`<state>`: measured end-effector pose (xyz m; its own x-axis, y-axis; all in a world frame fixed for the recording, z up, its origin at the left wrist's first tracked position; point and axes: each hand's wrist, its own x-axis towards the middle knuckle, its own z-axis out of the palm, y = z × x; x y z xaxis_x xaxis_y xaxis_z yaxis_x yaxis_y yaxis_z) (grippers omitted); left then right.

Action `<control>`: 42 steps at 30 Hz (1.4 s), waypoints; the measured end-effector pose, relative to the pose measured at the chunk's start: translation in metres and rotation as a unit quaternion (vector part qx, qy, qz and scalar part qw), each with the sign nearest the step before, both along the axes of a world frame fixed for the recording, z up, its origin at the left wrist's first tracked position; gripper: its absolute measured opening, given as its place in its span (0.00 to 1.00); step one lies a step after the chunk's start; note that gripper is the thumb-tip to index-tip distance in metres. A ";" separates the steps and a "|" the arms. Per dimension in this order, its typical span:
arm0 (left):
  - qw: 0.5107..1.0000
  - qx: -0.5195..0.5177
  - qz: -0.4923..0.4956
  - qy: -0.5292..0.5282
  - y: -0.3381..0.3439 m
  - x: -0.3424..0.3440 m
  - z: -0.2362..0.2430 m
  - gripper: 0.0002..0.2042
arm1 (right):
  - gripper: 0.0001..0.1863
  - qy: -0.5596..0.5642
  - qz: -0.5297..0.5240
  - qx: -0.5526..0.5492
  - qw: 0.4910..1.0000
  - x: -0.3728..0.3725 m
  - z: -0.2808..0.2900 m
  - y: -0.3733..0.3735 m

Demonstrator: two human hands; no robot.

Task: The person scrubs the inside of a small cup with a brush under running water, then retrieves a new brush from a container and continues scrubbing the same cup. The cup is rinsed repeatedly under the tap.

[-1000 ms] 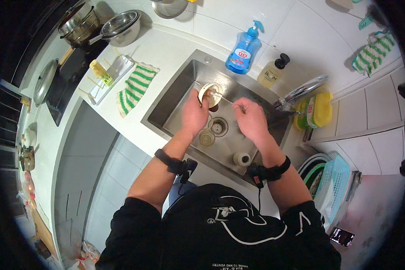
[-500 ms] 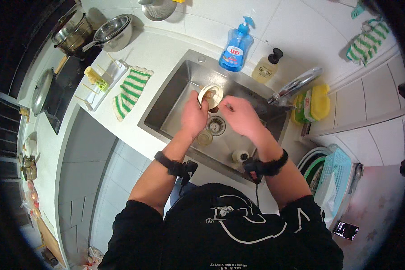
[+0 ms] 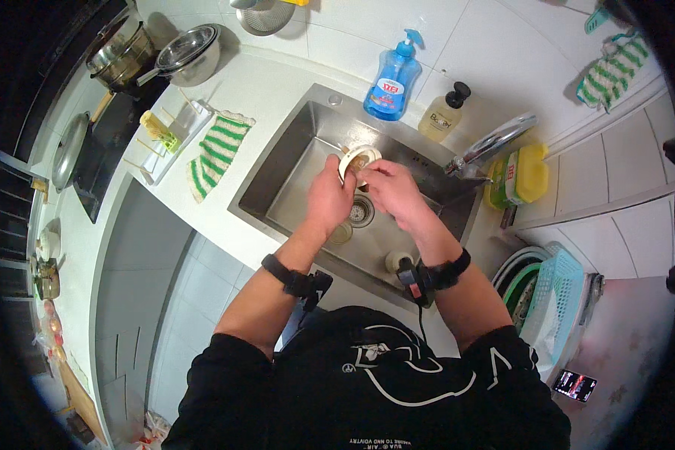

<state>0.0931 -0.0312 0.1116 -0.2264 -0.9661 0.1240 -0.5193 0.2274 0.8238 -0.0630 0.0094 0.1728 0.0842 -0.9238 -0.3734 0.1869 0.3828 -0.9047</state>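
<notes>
Over the sink, my left hand is closed around the edge of a small cream-coloured round piece, like a lid or shallow cup, with something brownish inside it. My right hand meets its right side with bent fingers pressed together at the rim. What those fingertips hold, if anything, is hidden. Below the hands is the drain strainer of the steel sink. A small clear round vessel rests on the sink floor by the drain. Close to my right wrist lies a cream cylindrical container.
Behind the sink stand a blue soap bottle and a pale pump bottle. The faucet reaches in from the right, beside a yellow-green container. A striped cloth and a white rack lie on the left counter.
My right hand has moved left and up slightly, bringing its fingers against the round piece. The piece has shifted a little right and tilted in my left hand.
</notes>
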 end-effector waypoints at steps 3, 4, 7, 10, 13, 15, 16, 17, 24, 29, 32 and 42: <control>0.999 -0.020 0.042 -0.002 0.003 0.000 0.000 0.10 | 0.07 -0.133 -0.024 0.103 0.985 -0.003 -0.003 0.003; 0.997 -0.039 0.074 -0.002 0.003 0.000 0.001 0.10 | 0.07 -0.179 -0.051 0.147 0.972 -0.005 -0.004 0.005; 0.999 -0.002 -0.036 -0.020 0.002 -0.002 0.003 0.10 | 0.07 -0.349 -0.013 0.166 0.922 -0.006 -0.009 0.005; 1.000 -0.015 0.015 -0.009 0.001 -0.003 0.005 0.10 | 0.06 -0.419 -0.021 0.181 0.889 -0.008 -0.010 0.007; 0.999 -0.016 0.038 0.008 -0.001 -0.003 0.005 0.10 | 0.07 -0.429 -0.101 0.187 0.878 -0.008 -0.008 0.008; 1.000 -0.006 0.019 0.004 -0.002 -0.004 0.005 0.10 | 0.07 -0.462 -0.055 0.196 0.863 -0.006 -0.005 0.008; 1.000 -0.007 0.027 -0.005 -0.003 -0.005 0.004 0.10 | 0.07 -0.480 -0.024 0.198 0.854 -0.006 -0.004 0.007; 1.000 -0.001 0.025 -0.012 -0.002 -0.005 0.004 0.10 | 0.07 -0.471 -0.020 0.201 0.859 -0.006 -0.003 0.008; 1.000 0.007 0.021 -0.011 -0.004 -0.003 0.007 0.11 | 0.05 -0.332 -0.063 0.180 0.924 -0.013 -0.014 0.007; 0.997 -0.018 0.069 -0.007 -0.003 -0.005 0.009 0.11 | 0.07 0.102 -0.082 0.024 0.991 -0.003 -0.026 0.004; 0.999 0.026 -0.020 -0.026 -0.004 -0.007 0.009 0.11 | 0.11 0.362 -0.077 -0.123 0.921 -0.002 -0.024 0.002; 0.997 0.060 0.027 0.036 -0.011 -0.006 -0.008 0.10 | 0.11 0.450 0.044 -0.150 0.879 -0.016 -0.011 0.001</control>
<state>0.0867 -0.0427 0.1034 -0.1688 -0.9854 0.0204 -0.4666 0.0981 0.8790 -0.0794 0.0103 0.1620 -0.0455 -0.9968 -0.0663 -0.6746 0.0796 -0.7339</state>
